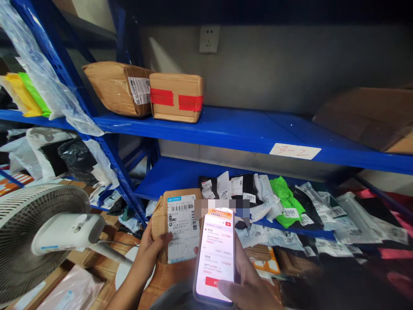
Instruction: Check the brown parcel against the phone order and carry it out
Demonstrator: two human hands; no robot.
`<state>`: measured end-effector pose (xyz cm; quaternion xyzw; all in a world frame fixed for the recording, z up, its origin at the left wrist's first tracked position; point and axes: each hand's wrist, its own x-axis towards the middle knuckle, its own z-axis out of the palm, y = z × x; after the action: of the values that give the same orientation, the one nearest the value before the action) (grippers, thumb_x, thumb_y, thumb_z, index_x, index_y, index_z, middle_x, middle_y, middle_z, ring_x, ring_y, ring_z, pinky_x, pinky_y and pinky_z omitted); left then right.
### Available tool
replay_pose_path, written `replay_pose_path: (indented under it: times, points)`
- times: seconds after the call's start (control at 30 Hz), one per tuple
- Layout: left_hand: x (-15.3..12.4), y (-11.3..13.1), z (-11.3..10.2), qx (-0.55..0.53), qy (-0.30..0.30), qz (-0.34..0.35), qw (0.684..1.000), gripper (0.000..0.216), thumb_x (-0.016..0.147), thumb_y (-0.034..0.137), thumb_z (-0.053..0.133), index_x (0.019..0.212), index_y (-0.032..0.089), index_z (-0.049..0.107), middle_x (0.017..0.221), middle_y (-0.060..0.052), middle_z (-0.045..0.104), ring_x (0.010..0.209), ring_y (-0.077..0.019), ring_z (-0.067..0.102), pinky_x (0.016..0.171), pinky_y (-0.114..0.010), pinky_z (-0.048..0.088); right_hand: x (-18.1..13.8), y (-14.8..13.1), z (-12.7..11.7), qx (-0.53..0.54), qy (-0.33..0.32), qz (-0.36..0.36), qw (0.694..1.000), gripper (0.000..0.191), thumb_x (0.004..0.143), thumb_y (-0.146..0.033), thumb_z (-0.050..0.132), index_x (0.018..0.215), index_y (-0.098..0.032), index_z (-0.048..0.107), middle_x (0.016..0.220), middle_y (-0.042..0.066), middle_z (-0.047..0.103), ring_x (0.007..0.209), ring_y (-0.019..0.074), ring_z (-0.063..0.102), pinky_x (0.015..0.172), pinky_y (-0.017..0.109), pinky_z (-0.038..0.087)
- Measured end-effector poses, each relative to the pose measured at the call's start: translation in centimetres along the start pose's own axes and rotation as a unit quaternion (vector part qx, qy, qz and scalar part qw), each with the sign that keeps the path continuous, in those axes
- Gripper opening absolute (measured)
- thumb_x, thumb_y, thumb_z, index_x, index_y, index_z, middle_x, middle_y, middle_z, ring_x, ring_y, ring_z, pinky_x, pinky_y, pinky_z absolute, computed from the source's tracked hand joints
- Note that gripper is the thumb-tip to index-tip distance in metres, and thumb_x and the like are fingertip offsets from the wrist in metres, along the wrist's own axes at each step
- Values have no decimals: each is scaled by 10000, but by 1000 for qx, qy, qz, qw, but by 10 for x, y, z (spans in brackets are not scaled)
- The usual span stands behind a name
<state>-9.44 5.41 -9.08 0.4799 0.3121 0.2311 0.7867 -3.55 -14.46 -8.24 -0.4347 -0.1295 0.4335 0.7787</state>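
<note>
Left hand: the left hand (151,249) was clasped around a small cardboard parcel (176,224), thumb on its printed label, gripping it from the left side.
Parcel position: held upright in front of the lower shelf (171,176), just left of the phone and touching its edge.
Right hand: the right hand (248,286) was wrapped around a lit phone (217,254), screen facing the camera, thumb near the bottom of the screen.
Upper shelf: the upper shelf (245,129) carried two brown boxes (145,90) side by side, one banded with red tape, and a paper tag reading 3-2 (295,151).
Lower shelf contents: many numbered mailer bags (290,206) lay heaped together.
Left foreground: a white fan (35,237) stood near the left hand.
</note>
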Motion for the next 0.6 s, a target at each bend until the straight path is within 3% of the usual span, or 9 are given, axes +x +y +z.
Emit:
replay_pose_path:
  times: [0.3,0.47,0.6]
  points:
    - [0,1,-2,4,-11,3,1000,850,507,301,766,1288,128,478,950,-72,728,949,-290,663,704,-297,564,1,1,-2,-23,-1,15,1000,1161,633,-388,807,1455,-241,-1,1266,180,596,1144,333,588,944,464,462]
    - [1,2,-3,19,-5,-3,1000,892,502,317,764,1318,137,453,1002,-85,726,957,-283,664,750,-305,565,5,6,-5,-6,-17,-16,1000,1223,633,-342,806,1455,-277,-97,1257,149,611,1163,320,576,987,487,435]
    - [1,5,-3,33,-6,-1,999,912,480,329,772,1311,122,457,985,-90,729,922,-280,672,732,-298,568,4,1,1,-18,-7,-8,1000,1154,656,-328,792,1460,-239,-32,1277,159,592,1153,310,578,944,449,464]
